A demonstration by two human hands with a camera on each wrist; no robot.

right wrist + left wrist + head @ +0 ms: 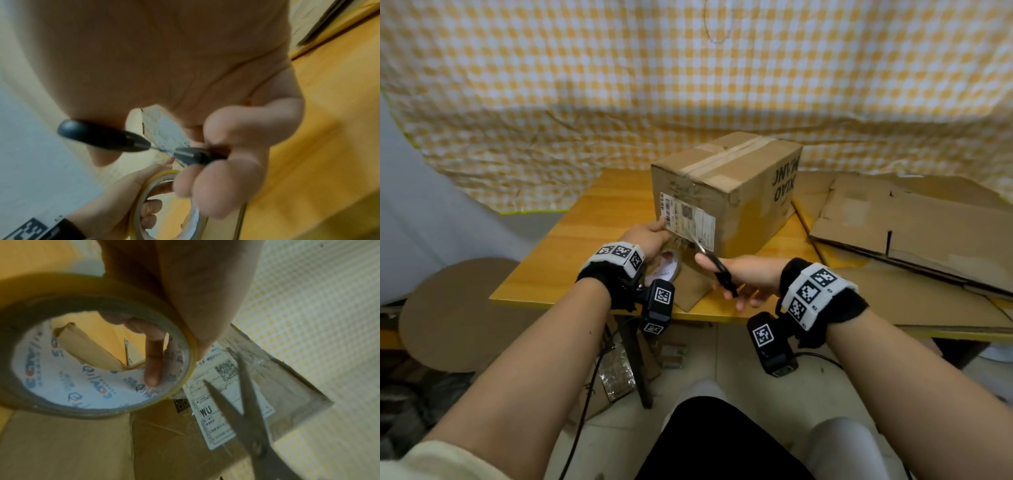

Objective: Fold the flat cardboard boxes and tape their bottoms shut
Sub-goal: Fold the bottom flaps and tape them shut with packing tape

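While right hand grips the scissors, blades parted, and left hand holds the tape roll at frame centre: keep tape taut against the box, snip close.

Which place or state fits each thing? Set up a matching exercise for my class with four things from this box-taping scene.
Things:
1. tape roll
2. scissors
3. taped box
4. flat cardboard

States:
A. lying unfolded on the table's right side
B. held in the left hand
C. standing upright, shipping label on its near face
D. blades open, gripped by the right hand

Pairs: 1-B, 2-D, 3-C, 4-A
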